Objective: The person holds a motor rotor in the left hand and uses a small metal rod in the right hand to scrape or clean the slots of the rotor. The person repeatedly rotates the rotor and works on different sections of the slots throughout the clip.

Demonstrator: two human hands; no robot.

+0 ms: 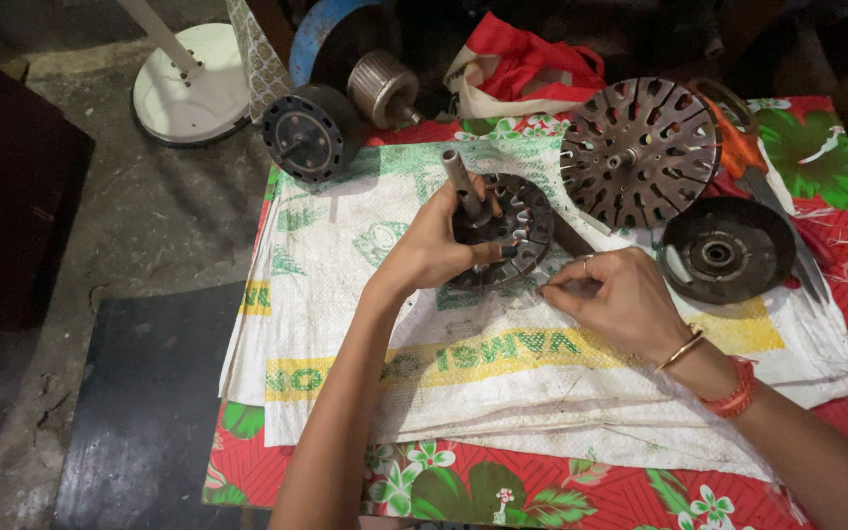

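Left hand is gripping a round slotted stator core with a metal shaft poking up, resting on a white woven sack over the red flowered cloth. Right hand has fingertips pinched at the core's lower edge, maybe on a thin wire, hard to tell. A slotted disc and dark end cover sit just beside

Grey concrete floor, stained, rough. Dark mat lies on it at lower left. Dark box-like furniture at left edge. White round stand base with pole at top left. Light dim, upper background almost black.
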